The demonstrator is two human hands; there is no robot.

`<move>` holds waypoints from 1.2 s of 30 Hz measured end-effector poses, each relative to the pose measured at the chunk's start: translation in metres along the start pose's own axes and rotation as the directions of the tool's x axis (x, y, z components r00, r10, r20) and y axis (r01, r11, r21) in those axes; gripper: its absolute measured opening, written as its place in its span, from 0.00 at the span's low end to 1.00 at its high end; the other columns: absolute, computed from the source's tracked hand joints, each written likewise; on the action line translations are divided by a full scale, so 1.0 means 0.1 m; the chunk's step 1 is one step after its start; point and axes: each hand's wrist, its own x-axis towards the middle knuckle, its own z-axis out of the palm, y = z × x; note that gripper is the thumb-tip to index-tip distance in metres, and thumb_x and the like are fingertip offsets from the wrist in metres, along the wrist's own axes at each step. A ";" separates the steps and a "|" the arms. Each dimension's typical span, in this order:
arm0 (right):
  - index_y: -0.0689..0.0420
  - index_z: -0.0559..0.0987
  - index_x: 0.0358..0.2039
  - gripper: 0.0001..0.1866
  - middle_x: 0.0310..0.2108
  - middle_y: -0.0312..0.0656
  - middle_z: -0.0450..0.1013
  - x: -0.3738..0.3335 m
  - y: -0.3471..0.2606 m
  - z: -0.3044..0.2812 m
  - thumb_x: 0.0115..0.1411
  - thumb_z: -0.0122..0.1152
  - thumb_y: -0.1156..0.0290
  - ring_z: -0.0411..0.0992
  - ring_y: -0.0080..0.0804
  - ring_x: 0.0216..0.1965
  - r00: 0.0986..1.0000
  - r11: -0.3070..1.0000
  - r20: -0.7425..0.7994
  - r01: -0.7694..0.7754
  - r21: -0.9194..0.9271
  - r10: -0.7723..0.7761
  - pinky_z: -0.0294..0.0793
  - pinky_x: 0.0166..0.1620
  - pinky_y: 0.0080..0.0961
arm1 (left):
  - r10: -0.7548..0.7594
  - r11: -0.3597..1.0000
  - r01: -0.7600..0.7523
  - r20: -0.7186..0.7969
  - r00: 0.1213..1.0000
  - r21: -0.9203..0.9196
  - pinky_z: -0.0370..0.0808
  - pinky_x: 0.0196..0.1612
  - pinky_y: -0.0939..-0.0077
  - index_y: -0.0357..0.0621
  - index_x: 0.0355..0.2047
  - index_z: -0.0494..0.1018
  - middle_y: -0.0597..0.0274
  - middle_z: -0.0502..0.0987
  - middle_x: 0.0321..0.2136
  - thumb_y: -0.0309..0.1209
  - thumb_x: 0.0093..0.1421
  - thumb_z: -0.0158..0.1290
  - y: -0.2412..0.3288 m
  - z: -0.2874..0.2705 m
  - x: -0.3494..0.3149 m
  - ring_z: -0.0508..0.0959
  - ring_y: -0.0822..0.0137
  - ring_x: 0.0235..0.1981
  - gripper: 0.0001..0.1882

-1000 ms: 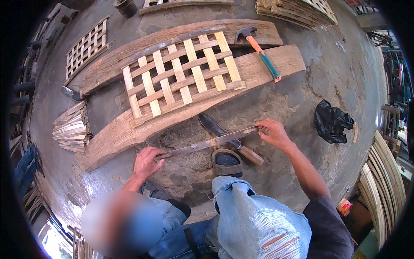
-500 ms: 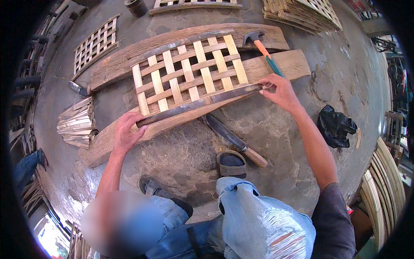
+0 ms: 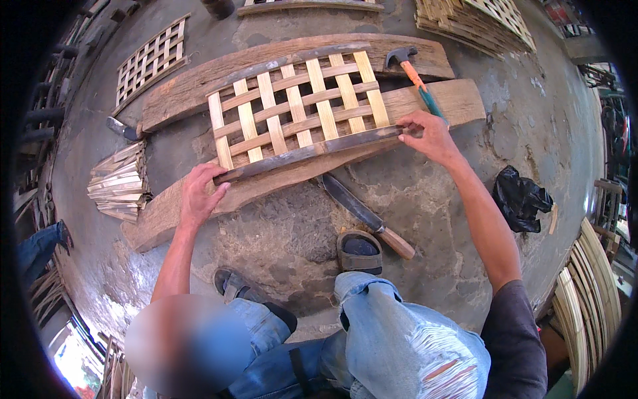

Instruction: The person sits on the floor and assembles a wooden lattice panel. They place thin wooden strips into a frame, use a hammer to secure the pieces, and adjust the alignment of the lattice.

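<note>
A woven lattice panel (image 3: 297, 103) of pale wooden strips lies across two thick wooden planks, with dark strips along its far and near long edges. My left hand (image 3: 201, 195) is closed at the left end of the near dark strip (image 3: 307, 153), the thumb set apart below it. At that strip's right end, my right hand (image 3: 430, 138) pinches between thumb and fingers. A claw hammer (image 3: 415, 78) with an orange and green handle rests on the planks just beyond my right hand. On the floor below the near plank (image 3: 173, 216) lies a machete (image 3: 359, 211) with a wooden handle.
Beyond the panel is the far plank (image 3: 176, 100). Thin wooden strips (image 3: 121, 183) lie bundled at left, near another blade (image 3: 122, 128). A smaller lattice (image 3: 153, 63) sits far left, and stacked lattices (image 3: 465, 30) far right. A black plastic bag (image 3: 520, 198) lies at right.
The view has shifted slightly, carrying the scene a little to the right. Both hands stay at the ends of the near strip, and its left end has moved slightly away from me.
</note>
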 end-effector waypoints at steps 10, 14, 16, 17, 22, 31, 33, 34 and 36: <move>0.59 0.83 0.41 0.16 0.37 0.40 0.79 0.03 0.02 -0.01 0.50 0.71 0.73 0.77 0.31 0.38 1.000 1.000 0.028 0.002 -0.010 -0.002 0.77 0.44 0.27 | -0.007 0.999 0.007 0.003 1.000 -0.034 0.73 0.53 0.63 0.42 0.42 0.80 0.56 0.79 0.42 0.25 0.49 0.67 -0.01 0.03 0.01 0.77 0.55 0.48 0.18; 0.58 0.83 0.41 0.16 0.36 0.40 0.78 0.03 0.04 0.01 0.50 0.71 0.74 0.76 0.31 0.37 1.000 1.000 0.027 0.012 0.002 -0.012 0.77 0.44 0.27 | -0.023 1.000 0.023 0.003 1.000 -0.021 0.73 0.54 0.62 0.42 0.42 0.80 0.56 0.78 0.42 0.25 0.49 0.67 -0.02 0.05 -0.01 0.76 0.54 0.49 0.18; 0.58 0.83 0.41 0.16 0.36 0.40 0.77 0.03 0.05 0.00 0.50 0.71 0.74 0.76 0.31 0.37 0.999 1.000 0.043 0.005 0.002 -0.005 0.76 0.44 0.27 | -0.019 1.000 0.019 0.003 1.000 -0.020 0.73 0.54 0.62 0.42 0.42 0.80 0.56 0.78 0.42 0.25 0.49 0.67 -0.04 0.05 -0.01 0.76 0.54 0.49 0.18; 0.58 0.83 0.41 0.16 0.36 0.40 0.77 0.03 0.05 0.00 0.50 0.71 0.74 0.76 0.31 0.37 0.999 1.000 0.046 0.006 0.001 -0.006 0.76 0.44 0.27 | -0.011 1.000 0.011 0.005 1.000 -0.021 0.73 0.54 0.62 0.42 0.42 0.80 0.56 0.78 0.42 0.25 0.49 0.67 -0.05 0.06 0.00 0.76 0.54 0.49 0.18; 0.58 0.82 0.41 0.16 0.36 0.39 0.77 0.03 0.04 -0.01 0.49 0.71 0.74 0.76 0.30 0.38 0.999 1.000 0.053 0.014 -0.014 -0.013 0.76 0.45 0.27 | -0.017 0.999 0.018 0.023 1.000 -0.045 0.73 0.53 0.62 0.42 0.43 0.80 0.56 0.78 0.42 0.25 0.50 0.66 -0.02 0.04 0.00 0.76 0.54 0.48 0.18; 0.58 0.82 0.40 0.16 0.37 0.39 0.77 0.04 0.02 -0.02 0.49 0.71 0.73 0.76 0.31 0.38 0.998 1.000 0.056 0.004 -0.009 -0.004 0.76 0.45 0.27 | -0.011 0.998 0.012 0.018 1.000 -0.066 0.74 0.53 0.64 0.41 0.43 0.79 0.55 0.78 0.43 0.26 0.50 0.66 -0.08 0.06 -0.01 0.77 0.55 0.48 0.18; 0.58 0.82 0.40 0.16 0.37 0.39 0.77 0.04 0.03 -0.02 0.49 0.71 0.73 0.76 0.31 0.38 0.998 1.000 0.067 0.005 -0.018 -0.004 0.76 0.45 0.27 | -0.030 0.996 0.031 0.021 0.999 -0.078 0.73 0.54 0.63 0.41 0.43 0.80 0.55 0.78 0.43 0.26 0.50 0.66 -0.06 0.06 -0.01 0.77 0.54 0.49 0.18; 0.58 0.82 0.40 0.16 0.37 0.39 0.77 0.04 0.03 -0.02 0.49 0.71 0.73 0.76 0.31 0.38 0.997 1.000 0.072 0.006 -0.023 -0.004 0.76 0.45 0.27 | -0.032 0.997 0.033 0.021 0.999 -0.076 0.73 0.53 0.63 0.41 0.43 0.80 0.55 0.78 0.43 0.25 0.50 0.66 -0.06 0.06 -0.01 0.77 0.54 0.48 0.18; 0.57 0.82 0.40 0.16 0.37 0.39 0.77 0.04 0.04 -0.03 0.49 0.71 0.73 0.76 0.31 0.38 0.997 1.000 0.076 -0.008 -0.018 0.009 0.76 0.45 0.28 | -0.035 0.997 0.036 0.022 0.999 -0.070 0.73 0.53 0.63 0.41 0.43 0.80 0.55 0.78 0.42 0.25 0.50 0.66 -0.06 0.06 0.00 0.77 0.54 0.48 0.18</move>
